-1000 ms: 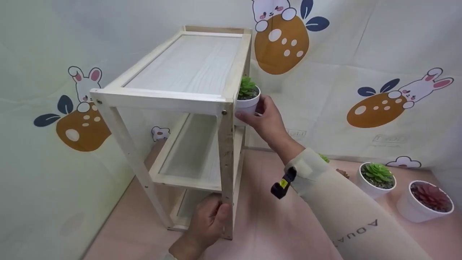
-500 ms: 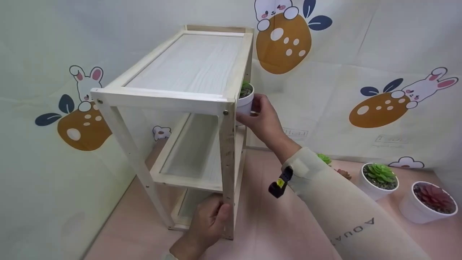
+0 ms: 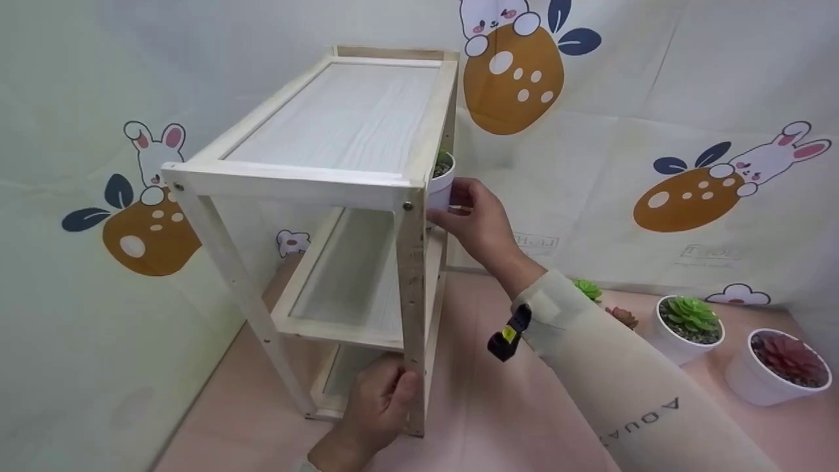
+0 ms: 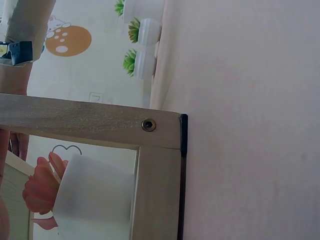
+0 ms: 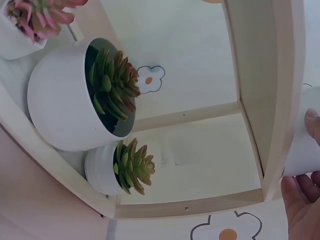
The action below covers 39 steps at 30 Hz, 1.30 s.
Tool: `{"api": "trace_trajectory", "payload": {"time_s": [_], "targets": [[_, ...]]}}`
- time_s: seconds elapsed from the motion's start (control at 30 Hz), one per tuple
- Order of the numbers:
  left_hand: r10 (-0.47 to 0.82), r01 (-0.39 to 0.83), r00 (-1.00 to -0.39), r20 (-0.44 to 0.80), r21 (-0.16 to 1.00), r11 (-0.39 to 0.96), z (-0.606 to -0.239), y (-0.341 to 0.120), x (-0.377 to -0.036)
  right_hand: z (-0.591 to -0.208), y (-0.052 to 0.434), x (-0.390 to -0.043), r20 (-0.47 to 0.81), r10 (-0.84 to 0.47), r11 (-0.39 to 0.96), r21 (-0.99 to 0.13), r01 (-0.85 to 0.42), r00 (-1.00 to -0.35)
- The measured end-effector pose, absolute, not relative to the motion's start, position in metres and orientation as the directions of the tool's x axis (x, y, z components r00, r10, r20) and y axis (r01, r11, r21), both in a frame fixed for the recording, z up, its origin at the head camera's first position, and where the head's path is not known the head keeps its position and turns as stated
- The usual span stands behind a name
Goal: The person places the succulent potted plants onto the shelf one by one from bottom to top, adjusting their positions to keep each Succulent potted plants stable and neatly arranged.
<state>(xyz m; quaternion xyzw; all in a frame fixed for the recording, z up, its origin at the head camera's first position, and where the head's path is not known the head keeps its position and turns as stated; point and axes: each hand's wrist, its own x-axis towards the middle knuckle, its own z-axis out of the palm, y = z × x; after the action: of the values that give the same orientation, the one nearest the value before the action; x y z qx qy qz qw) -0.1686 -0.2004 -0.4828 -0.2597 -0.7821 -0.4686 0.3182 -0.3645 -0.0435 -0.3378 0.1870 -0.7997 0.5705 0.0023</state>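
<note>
In the head view a small white pot (image 3: pixel 442 189) with a green succulent is at the right side of the wooden shelf unit (image 3: pixel 411 275), just above the middle shelf (image 3: pixel 354 288). My right hand (image 3: pixel 482 219) holds it, thumb on the near side, fingers behind. The unit's front leg and top rail hide part of the pot; whether its base touches the shelf I cannot tell. Low down, my left hand (image 3: pixel 380 396) grips the front right leg. The right wrist view shows the right hand's fingertips (image 5: pixel 295 200) against the white pot (image 5: pixel 302 145).
On the pink surface at right stand a green succulent pot (image 3: pixel 688 328), a dark red one (image 3: pixel 780 367) and other plants partly behind the sleeve. The bottom shelf bears several potted succulents, including a large pot (image 5: pixel 65 95) and one with coral leaves (image 4: pixel 95 200). A printed cloth hangs behind.
My right hand has moved the succulent pot leftward into the shelf unit, so more of it is now hidden behind the frame. The left hand stays on the leg.
</note>
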Motion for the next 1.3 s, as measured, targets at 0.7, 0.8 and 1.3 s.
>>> {"api": "trace_trajectory", "payload": {"time_s": [0.7,0.8,1.3], "targets": [[0.106,0.703,-0.664,0.74,0.569,0.426,-0.4825,-0.2003,-0.1685,-0.3441,-0.047,-0.3661,0.268,-0.254,0.295,-0.894,-0.339,-0.929],[0.103,0.702,-0.659,0.745,0.56,0.44,-0.4826,-0.1999,-0.1686,-0.3449,-0.0481,-0.3668,0.284,-0.252,0.287,-0.891,-0.352,-0.925],[0.094,0.698,-0.655,0.749,0.554,0.455,-0.4841,-0.2001,-0.1675,-0.3485,-0.0515,-0.3679,0.299,-0.235,0.285,-0.888,-0.36,-0.925]]}}
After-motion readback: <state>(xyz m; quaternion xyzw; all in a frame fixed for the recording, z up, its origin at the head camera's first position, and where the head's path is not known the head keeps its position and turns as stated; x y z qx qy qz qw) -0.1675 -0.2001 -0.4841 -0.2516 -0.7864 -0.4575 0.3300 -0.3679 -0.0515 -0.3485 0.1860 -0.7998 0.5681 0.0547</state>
